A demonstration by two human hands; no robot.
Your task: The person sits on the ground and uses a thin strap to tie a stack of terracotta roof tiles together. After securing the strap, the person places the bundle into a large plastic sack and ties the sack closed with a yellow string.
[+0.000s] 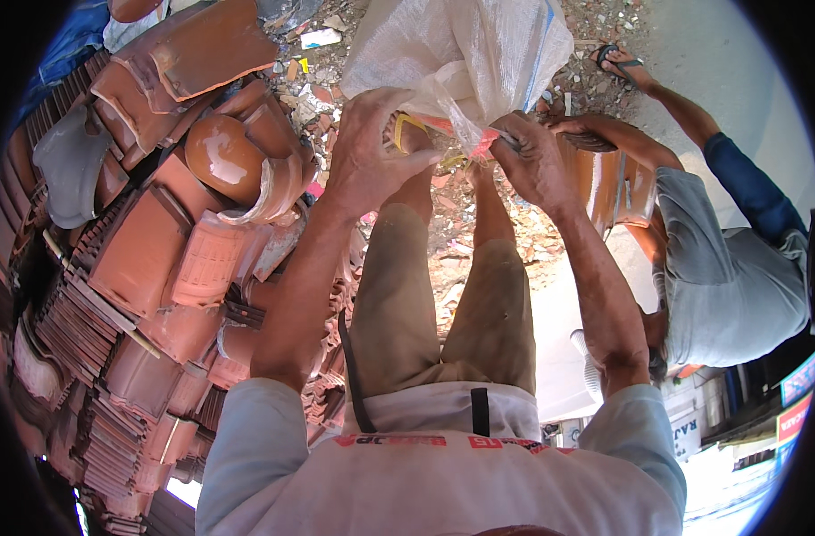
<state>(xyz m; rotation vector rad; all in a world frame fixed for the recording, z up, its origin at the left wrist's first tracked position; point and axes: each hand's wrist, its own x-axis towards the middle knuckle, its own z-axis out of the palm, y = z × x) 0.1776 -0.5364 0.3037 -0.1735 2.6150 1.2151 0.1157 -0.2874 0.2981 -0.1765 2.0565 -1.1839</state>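
A whitish woven plastic sack [461,45] with a blue stripe hangs over the rubble in front of me, its gathered mouth between my hands. My right hand [534,165] is closed, pinching the edge of the mouth beside some red-pink strands [481,143]. On the other side, my left hand [367,147] is open, thumb and fingers spread in a curve. Its upper fingers touch the sack's edge, and their tips are partly hidden. Through the gap shows my foot with a yellow sandal strap [398,131].
Stacked clay roof tiles [139,259] fill the left side, with a glazed rounded tile [224,152] near my left arm. A co-worker in a grey shirt [729,286] bends close on the right, hands on brown glazed tiles [604,183]. Broken rubble [452,214] covers the ground.
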